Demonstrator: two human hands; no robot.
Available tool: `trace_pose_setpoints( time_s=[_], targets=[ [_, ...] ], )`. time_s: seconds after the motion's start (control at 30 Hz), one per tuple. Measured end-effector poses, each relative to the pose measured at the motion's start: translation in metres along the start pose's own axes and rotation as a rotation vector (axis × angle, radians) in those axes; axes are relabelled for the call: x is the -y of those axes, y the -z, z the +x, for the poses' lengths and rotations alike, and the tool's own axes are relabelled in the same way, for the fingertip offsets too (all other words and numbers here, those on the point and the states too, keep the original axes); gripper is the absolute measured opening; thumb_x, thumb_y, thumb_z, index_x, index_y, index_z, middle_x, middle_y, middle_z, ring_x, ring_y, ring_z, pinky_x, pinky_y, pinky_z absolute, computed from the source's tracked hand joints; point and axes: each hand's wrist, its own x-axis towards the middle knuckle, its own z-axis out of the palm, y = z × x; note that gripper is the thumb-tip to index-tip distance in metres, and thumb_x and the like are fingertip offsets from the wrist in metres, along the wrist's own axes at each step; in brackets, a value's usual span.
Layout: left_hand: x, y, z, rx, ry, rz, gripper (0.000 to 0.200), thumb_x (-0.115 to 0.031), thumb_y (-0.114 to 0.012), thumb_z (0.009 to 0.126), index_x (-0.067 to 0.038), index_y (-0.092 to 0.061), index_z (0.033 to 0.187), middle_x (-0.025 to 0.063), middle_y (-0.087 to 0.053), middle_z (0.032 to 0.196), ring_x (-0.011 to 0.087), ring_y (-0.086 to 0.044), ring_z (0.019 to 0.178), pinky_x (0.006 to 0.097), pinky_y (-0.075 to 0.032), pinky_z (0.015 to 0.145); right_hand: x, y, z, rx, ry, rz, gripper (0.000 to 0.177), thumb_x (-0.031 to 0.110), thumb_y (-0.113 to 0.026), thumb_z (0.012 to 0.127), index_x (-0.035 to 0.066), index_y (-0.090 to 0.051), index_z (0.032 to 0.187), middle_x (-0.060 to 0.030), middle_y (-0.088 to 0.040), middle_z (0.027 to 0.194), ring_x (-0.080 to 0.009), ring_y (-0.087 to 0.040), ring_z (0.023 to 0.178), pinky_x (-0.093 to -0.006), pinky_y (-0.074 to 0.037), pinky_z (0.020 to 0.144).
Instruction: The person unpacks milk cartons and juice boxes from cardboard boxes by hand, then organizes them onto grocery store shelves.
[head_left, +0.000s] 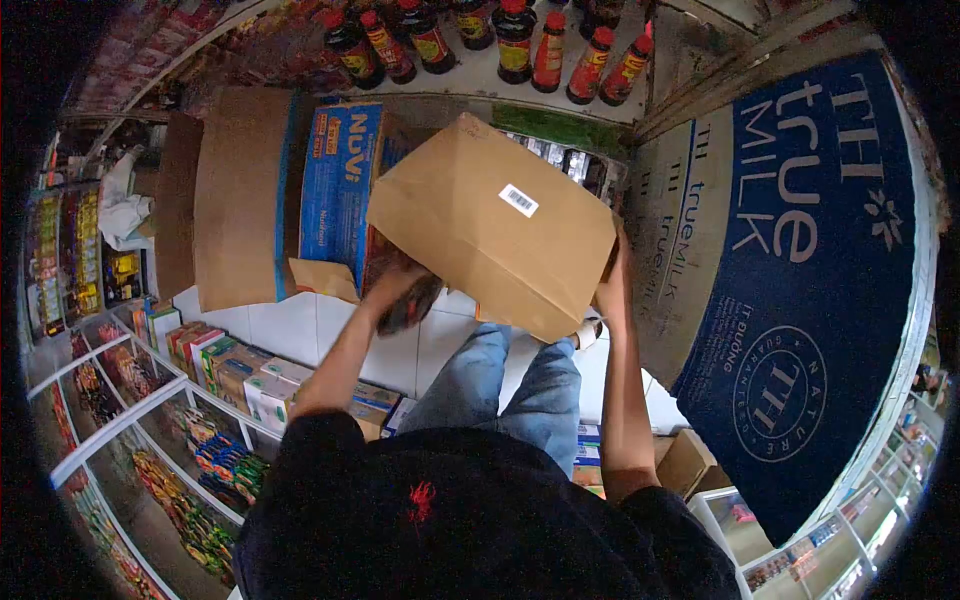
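A tan cardboard box [470, 215] with a white barcode label is tilted in front of me, above my legs. My right hand [612, 290] is at its right side, the fingers partly hidden behind the edge. Near the box's lower left edge is my left hand [395, 285], beside a dark object [410, 305] that is too blurred to name; its fingers are smeared and partly hidden. Behind the box, to the left, stands a blue NuVi carton [340, 190].
Red-capped bottles [515, 45] line a shelf at the top. A big blue TH true MILK carton [800, 250] fills the right side. Open brown cardboard [240, 200] stands at left, above boxes [270, 395] on the floor and a divided rack [165, 390] of packets.
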Motion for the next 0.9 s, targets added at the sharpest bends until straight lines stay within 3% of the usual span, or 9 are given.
trace_pose_setpoints(
  time_s=[0.1, 0.17, 0.23, 0.3, 0.43, 0.63, 0.77, 0.83, 0.9],
  targets=[
    [0.013, -0.003, -0.051, -0.099, 0.306, -0.488, 0.045, -0.021, -0.058, 0.077, -0.002, -0.045, 0.116, 0.0149, -0.06, 0.094, 0.0202, -0.052, 0.099, 0.0296, -0.039, 0.085, -0.028, -0.006, -0.017, -0.069, -0.292, 0.149, 0.063, 0.029, -0.054, 0.08, 0.0, -0.026, 0.13, -0.0178, -0.038, 0.126, -0.0267, -0.041, 0.113, -0.0378, -0.03, 0.096],
    [-0.004, -0.006, -0.074, -0.246, 0.241, -0.391, 0.046, -0.021, -0.058, 0.078, -0.002, -0.043, 0.118, 0.0152, -0.059, 0.095, 0.0186, -0.053, 0.096, 0.0282, -0.04, 0.083, -0.034, -0.004, -0.034, -0.139, -0.5, 0.205, 0.063, 0.037, -0.051, 0.082, 0.001, -0.029, 0.128, -0.0173, -0.039, 0.126, -0.0257, -0.043, 0.112, -0.038, -0.03, 0.096],
    [-0.023, -0.003, -0.082, -0.392, 0.18, -0.293, 0.047, -0.02, -0.058, 0.079, -0.002, -0.041, 0.119, 0.0155, -0.058, 0.095, 0.0171, -0.054, 0.094, 0.0267, -0.041, 0.082, -0.023, 0.003, -0.051, 0.082, -0.884, 0.739, 0.066, 0.049, -0.042, 0.083, 0.002, -0.03, 0.128, -0.0171, -0.037, 0.128, -0.0263, -0.043, 0.113, -0.0392, -0.038, 0.091],
    [-0.041, 0.004, -0.077, -0.542, -0.27, -0.213, 0.058, -0.021, -0.058, 0.08, -0.003, -0.031, 0.127, 0.0169, -0.053, 0.105, 0.0173, -0.052, 0.096, 0.0283, -0.04, 0.083, -0.034, 0.004, -0.073, 0.106, -0.908, 0.979, 0.059, 0.049, -0.041, 0.084, 0.007, -0.034, 0.124, -0.0142, -0.041, 0.123, -0.0254, -0.044, 0.112, -0.0431, -0.042, 0.085],
    [-0.083, 0.045, -0.038, -0.523, -0.228, -0.178, 0.073, -0.033, -0.057, 0.079, -0.004, -0.018, 0.134, 0.0235, -0.042, 0.121, 0.025, -0.045, 0.111, 0.0321, -0.035, 0.091, 0.0, 0.004, -0.09, 0.153, -0.848, 1.341, 0.055, 0.052, -0.038, 0.084, 0.014, -0.034, 0.124, -0.0107, -0.042, 0.121, -0.0268, -0.044, 0.111, -0.047, -0.05, 0.073],
    [-0.063, 0.043, 0.008, -0.241, -0.037, 0.107, 0.073, -0.041, -0.058, 0.076, -0.001, -0.028, 0.129, 0.0242, -0.044, 0.121, 0.0304, -0.041, 0.115, 0.0337, -0.034, 0.092, 0.017, 0.013, -0.091, 0.09, -0.765, 1.266, 0.058, 0.053, -0.037, 0.084, 0.015, -0.031, 0.128, -0.0092, -0.039, 0.127, -0.0258, -0.04, 0.116, -0.046, -0.048, 0.076],
    [-0.005, 0.001, 0.003, -0.149, -0.19, 0.151, 0.047, -0.029, -0.055, 0.08, 0.002, -0.047, 0.113, 0.0249, -0.053, 0.107, 0.0372, -0.051, 0.099, 0.0399, -0.04, 0.084, -0.056, 0.025, -0.126, 0.189, -0.784, 0.413, 0.044, 0.038, -0.043, 0.086, 0.01, -0.041, 0.121, -0.0041, -0.046, 0.108, -0.016, -0.047, 0.088, -0.0323, -0.044, 0.073],
    [-0.035, -0.01, -0.011, -0.187, -0.101, 0.24, 0.038, -0.025, -0.053, 0.081, 0.001, -0.05, 0.109, 0.0236, -0.055, 0.099, 0.0374, -0.052, 0.092, 0.0407, -0.041, 0.079, -0.037, 0.012, -0.129, -0.088, -0.674, 0.482, 0.048, 0.037, -0.043, 0.087, 0.005, -0.042, 0.121, -0.0075, -0.047, 0.114, -0.0155, -0.043, 0.101, -0.0299, -0.039, 0.081],
    [-0.021, -0.018, -0.008, -0.253, -0.134, 0.2, 0.036, -0.025, -0.054, 0.08, 0.001, -0.051, 0.105, 0.0226, -0.052, 0.101, 0.0366, -0.05, 0.095, 0.0406, -0.04, 0.079, -0.089, -0.009, -0.135, 0.006, -0.806, 0.478, 0.062, 0.047, -0.041, 0.086, -0.001, -0.034, 0.125, -0.0136, -0.043, 0.12, -0.0193, -0.039, 0.111, -0.033, -0.032, 0.092]
  ],
)
